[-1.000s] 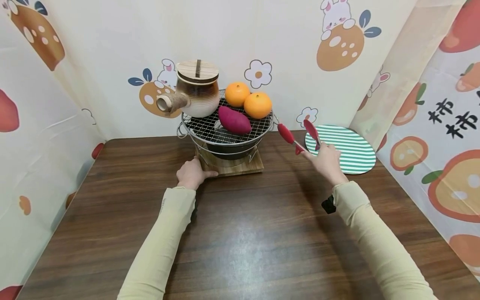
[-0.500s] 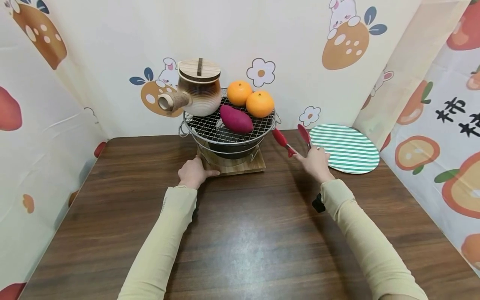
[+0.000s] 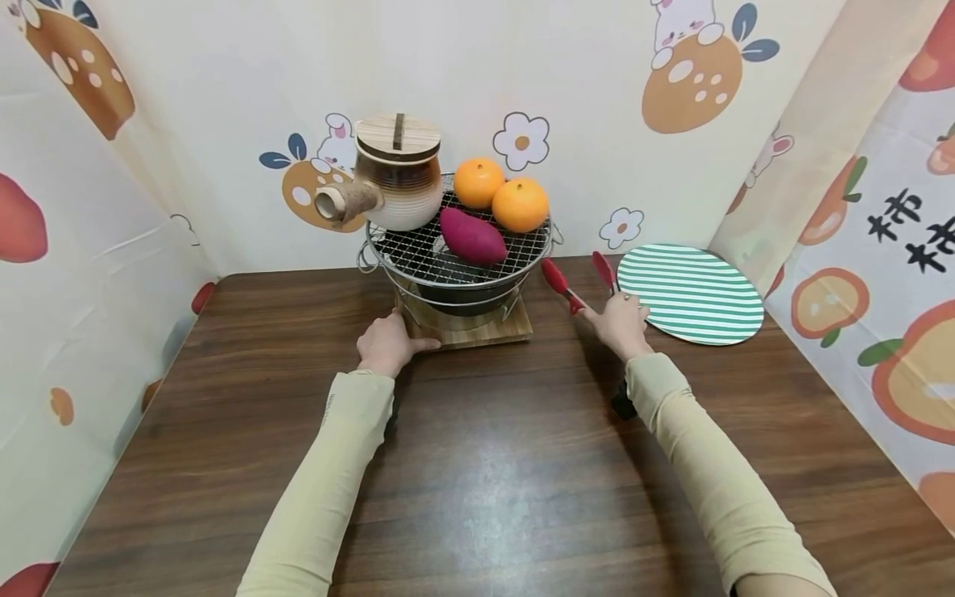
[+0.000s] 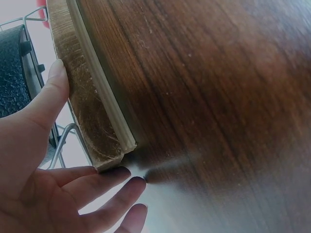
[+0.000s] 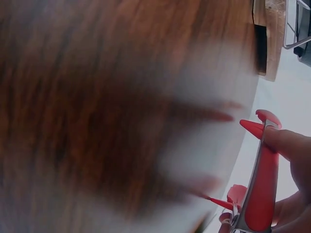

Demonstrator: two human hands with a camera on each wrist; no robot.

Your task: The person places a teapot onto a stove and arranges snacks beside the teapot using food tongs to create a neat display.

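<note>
The right hand [image 3: 618, 322], gripping the red-tipped tongs [image 3: 578, 280] with tips apart, has drawn in from the striped plate [image 3: 694, 292] toward the grill [image 3: 458, 253], low over the counter [image 3: 477, 464]. The left hand [image 3: 386, 342], fingers relaxed, still steadies the wooden base [image 3: 477, 330] at its near-left corner.

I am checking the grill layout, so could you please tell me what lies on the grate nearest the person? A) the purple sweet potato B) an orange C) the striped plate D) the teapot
A: the sweet potato lies at the front of the grate, with the oranges and the teapot behind it.
</note>
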